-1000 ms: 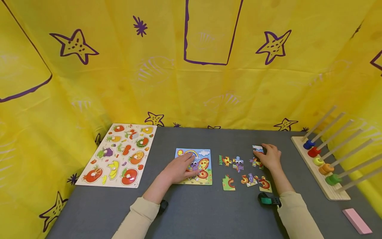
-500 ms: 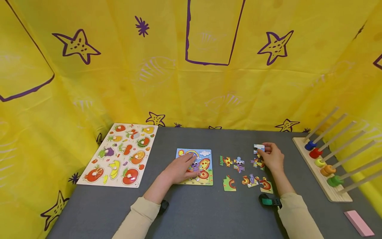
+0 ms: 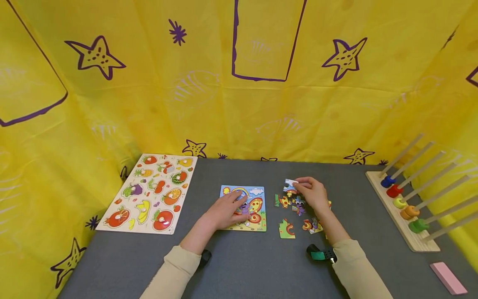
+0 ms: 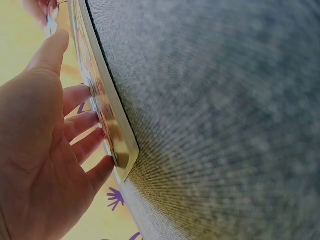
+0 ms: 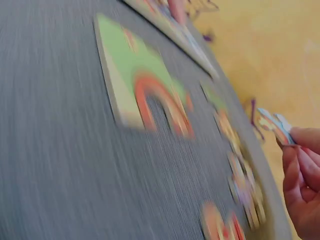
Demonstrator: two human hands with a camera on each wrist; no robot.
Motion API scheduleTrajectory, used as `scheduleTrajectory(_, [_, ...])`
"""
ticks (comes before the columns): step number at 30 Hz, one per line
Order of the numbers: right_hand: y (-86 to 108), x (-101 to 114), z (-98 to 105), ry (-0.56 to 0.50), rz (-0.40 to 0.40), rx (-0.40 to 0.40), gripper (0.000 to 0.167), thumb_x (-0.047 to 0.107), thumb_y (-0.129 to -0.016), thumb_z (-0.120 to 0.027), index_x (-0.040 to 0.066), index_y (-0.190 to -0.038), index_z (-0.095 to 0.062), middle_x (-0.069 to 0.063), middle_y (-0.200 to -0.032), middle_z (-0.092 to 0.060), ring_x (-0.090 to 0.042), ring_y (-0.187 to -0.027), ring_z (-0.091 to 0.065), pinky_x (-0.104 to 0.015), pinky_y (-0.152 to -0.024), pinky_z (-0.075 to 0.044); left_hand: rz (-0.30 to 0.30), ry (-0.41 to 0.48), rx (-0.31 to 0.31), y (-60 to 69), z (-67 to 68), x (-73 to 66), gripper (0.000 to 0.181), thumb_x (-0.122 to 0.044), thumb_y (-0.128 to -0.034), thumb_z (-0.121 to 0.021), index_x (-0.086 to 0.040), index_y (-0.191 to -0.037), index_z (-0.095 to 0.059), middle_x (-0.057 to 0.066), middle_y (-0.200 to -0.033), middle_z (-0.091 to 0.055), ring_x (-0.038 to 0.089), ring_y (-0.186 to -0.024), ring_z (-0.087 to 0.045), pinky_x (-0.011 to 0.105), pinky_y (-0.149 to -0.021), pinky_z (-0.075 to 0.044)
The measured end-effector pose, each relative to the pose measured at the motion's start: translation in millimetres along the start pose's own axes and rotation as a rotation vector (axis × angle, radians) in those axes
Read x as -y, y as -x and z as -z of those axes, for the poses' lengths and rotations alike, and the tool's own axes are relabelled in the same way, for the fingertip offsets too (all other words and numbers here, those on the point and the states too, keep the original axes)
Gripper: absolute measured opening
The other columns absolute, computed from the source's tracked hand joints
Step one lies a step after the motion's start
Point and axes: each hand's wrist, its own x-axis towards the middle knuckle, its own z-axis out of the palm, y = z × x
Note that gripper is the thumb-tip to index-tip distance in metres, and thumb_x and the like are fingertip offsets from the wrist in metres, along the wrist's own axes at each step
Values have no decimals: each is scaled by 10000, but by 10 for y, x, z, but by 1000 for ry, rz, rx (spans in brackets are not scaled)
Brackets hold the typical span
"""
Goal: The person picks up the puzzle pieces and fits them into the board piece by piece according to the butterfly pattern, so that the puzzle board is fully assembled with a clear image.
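Observation:
My left hand [image 3: 225, 211] lies with relaxed, spread fingers on the square butterfly picture board [image 3: 257, 226]; in the left wrist view the fingertips of this hand [image 4: 47, 135] touch the board's face [image 4: 107, 112]. Between thumb and fingers my right hand [image 3: 313, 194] pinches a blue-and-white puzzle piece with a rainbow [image 3: 290, 187], held just behind the loose pieces. The right wrist view shows that piece [image 5: 276, 125] raised off the table in the hand [image 5: 305, 175]. Loose on the table are a green piece with a red arc [image 3: 286, 229], a yellow-spotted piece [image 3: 284, 202] and several others, partly hidden by the right arm.
A fruit puzzle board [image 3: 127, 203] lies at the left. On the right stands a wooden peg rack [image 3: 396, 216] with coloured rings, and a pink block [image 3: 448, 277] is near it. Yellow patterned cloth [image 3: 209, 112] hangs behind the grey table [image 3: 242, 265].
My right hand has picked up the rainbow piece from the back right and carried it left, over to behind the leftmost loose pieces. The left hand has stayed on the picture board.

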Motion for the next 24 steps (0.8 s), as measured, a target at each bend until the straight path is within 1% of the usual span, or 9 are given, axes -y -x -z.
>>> scheduleTrajectory(3, [31, 95, -191, -47, 14, 69, 356, 334, -889, -724, 65, -1117, -675, -49, -916, -739, -172, -750, -632, -269, -666, -491, -10, -2, -17, -7, -7, 6, 632, -438, -937, -617, -50, -1423, -500, 201, -1460, -420, 398, -1344, -386, 568, -1049, -339])
scheduleTrajectory(6, [57, 156, -366, -92, 23, 122, 343, 314, -878, -741, 54, -1094, -682, -46, -903, -733, -183, -750, -637, -273, -672, -510, -18, -2, -24, -9, -10, 7, 620, -418, -932, -632, -41, -1410, -512, 206, -1445, -431, 400, -1332, -400, 566, -1041, -348])
scheduleTrajectory(8, [70, 189, -474, -105, 19, 142, 315, 301, -867, -754, 66, -1067, -692, -35, -877, -726, -168, -738, -643, -258, -658, -513, -12, -3, -16, -6, -5, 1, 626, -421, -931, -632, -45, -1416, -506, 201, -1451, -426, 395, -1335, -397, 563, -1045, -345])
scheduleTrajectory(11, [80, 230, -615, -104, 35, 161, 272, 258, -855, -770, 60, -1031, -707, -34, -844, -717, -142, -707, -654, -244, -640, -523, 2, -2, 2, -6, 3, -9, 645, -440, -930, -627, -57, -1430, -489, 189, -1467, -412, 387, -1345, -386, 560, -1053, -337])
scheduleTrajectory(14, [74, 277, -728, -68, 68, 173, 233, 220, -847, -777, 52, -998, -720, -39, -817, -714, -128, -674, -659, -243, -627, -534, 19, 2, 14, -14, 5, -11, 663, -464, -931, -616, -74, -1447, -471, 177, -1482, -398, 381, -1356, -373, 557, -1060, -330])
scheduleTrajectory(17, [51, 294, -823, 17, 115, 168, 216, 233, -842, -782, 66, -969, -730, -16, -796, -707, -106, -661, -649, -240, -615, -525, 24, -8, 23, -21, -7, -6, 664, -479, -937, -601, -115, -1471, -448, 176, -1492, -383, 377, -1364, -362, 553, -1068, -322])
scheduleTrajectory(21, [25, 293, -907, 144, 197, 147, 197, 264, -836, -787, 99, -933, -740, 21, -774, -666, -106, -667, -592, -261, -620, -468, 14, -41, 29, -24, -24, -8, 639, -490, -943, -584, -179, -1483, -443, 183, -1493, -367, 377, -1366, -355, 551, -1068, -321])
scheduleTrajectory(24, [17, 291, -943, 194, 251, 142, 181, 265, -827, -794, 108, -901, -741, 14, -773, -620, -130, -684, -549, -282, -637, -437, 19, -56, 41, -22, -22, -20, 626, -499, -946, -572, -202, -1483, -446, 182, -1503, -348, 376, -1373, -338, 547, -1077, -307])
